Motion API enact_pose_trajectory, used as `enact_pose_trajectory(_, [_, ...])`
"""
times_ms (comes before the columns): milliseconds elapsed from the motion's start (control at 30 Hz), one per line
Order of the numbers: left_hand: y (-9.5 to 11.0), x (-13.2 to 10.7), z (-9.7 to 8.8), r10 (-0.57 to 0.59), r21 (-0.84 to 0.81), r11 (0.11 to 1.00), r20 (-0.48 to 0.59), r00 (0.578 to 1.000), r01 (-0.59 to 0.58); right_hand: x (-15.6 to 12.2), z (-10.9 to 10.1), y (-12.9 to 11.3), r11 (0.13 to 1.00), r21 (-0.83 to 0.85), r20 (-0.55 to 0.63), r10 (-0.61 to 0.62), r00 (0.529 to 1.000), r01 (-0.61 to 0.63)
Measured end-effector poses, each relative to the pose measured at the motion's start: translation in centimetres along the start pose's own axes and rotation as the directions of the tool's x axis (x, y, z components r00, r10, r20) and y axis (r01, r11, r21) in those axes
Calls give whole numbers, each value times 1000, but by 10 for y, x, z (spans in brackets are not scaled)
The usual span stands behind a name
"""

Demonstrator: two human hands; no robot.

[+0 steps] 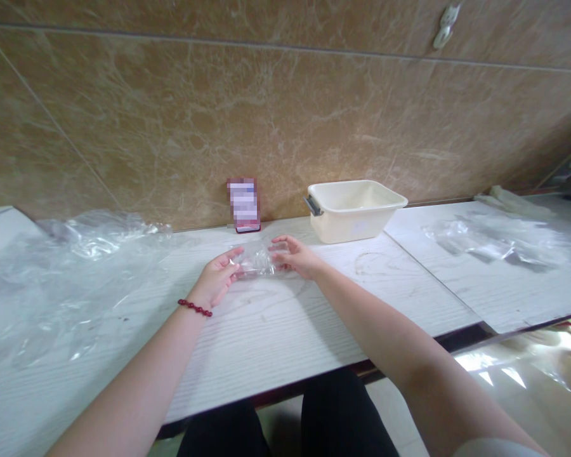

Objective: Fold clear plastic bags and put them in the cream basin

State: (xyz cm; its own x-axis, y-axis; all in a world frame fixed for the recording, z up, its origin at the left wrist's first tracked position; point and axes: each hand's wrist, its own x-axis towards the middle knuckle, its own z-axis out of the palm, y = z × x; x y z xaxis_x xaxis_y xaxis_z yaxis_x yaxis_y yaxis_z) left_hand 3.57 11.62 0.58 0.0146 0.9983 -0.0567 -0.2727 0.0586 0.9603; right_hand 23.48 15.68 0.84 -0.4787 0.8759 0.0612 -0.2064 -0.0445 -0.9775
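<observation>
A small clear plastic bag (257, 259) is stretched between my two hands, just above the white table. My left hand (217, 274), with a dark red bead bracelet at the wrist, pinches the bag's left end between thumb and fingers. At its right end, the curled fingers of my right hand (295, 257) grip the plastic. Some fingertips show blurred through the clear film. Whether anything lies inside the bag, I cannot make out.
A cream plastic tub (347, 219) with a grey handle stands by the wall, right of my hands. A phone (244, 204) leans on the wall. Clear plastic bags (76, 273) spread over the left; flat clear packets (502, 240) lie at right near pale gloves (514, 202).
</observation>
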Motion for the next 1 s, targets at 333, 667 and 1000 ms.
enact_pose_trajectory(333, [5,-4,4,110,12,994,-11,994,-110,3,0,0,991,120,-107,76,991,-63])
enact_pose_trajectory(667, [0,-7,11,28,-15,1000,1,1000,-28,10,-1,4,972,196,-211,169,963,-128])
enact_pose_trajectory(1000, [-14,-12,29,-102,57,992,-153,983,112,-3,17,2,415,-878,63,-395,916,239])
